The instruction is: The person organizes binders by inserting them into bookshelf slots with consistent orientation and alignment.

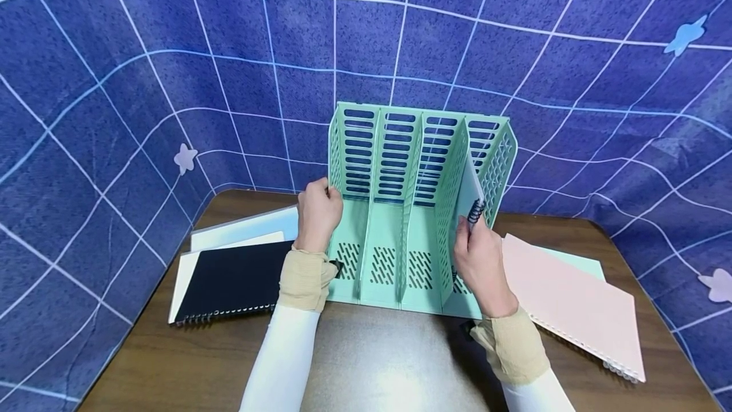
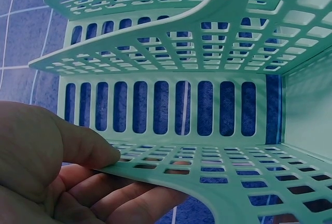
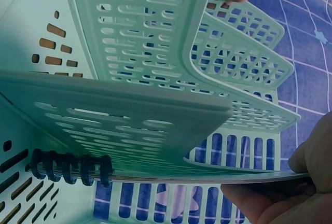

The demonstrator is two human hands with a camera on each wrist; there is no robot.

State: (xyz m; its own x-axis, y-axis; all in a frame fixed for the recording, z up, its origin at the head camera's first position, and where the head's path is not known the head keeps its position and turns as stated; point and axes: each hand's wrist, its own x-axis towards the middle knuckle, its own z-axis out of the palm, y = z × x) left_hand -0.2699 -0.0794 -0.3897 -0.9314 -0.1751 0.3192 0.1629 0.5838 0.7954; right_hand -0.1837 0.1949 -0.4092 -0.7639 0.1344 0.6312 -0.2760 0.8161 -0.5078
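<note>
A mint-green file organizer (image 1: 386,224) with slotted dividers stands upright on the table. My left hand (image 1: 319,213) grips the front edge of its left side wall, thumb inside and fingers outside in the left wrist view. With my right hand (image 1: 483,262) I hold a light-coloured spiral notebook (image 1: 468,191) by its edge, thumb on one face and fingers on the other. It stands on edge within the rightmost compartment, beside the divider (image 3: 119,105). Its dark coil (image 3: 72,168) faces the front; part of the notebook is hidden behind the hand.
Left of the organizer lie a black spiral notebook (image 1: 237,278), a white one (image 1: 184,275) and a light blue one (image 1: 246,227), overlapping. At the right a pink spiral notebook (image 1: 577,294) covers most of a mint one (image 1: 577,261). A blue patterned cloth (image 1: 217,94) hangs behind the table (image 1: 366,361).
</note>
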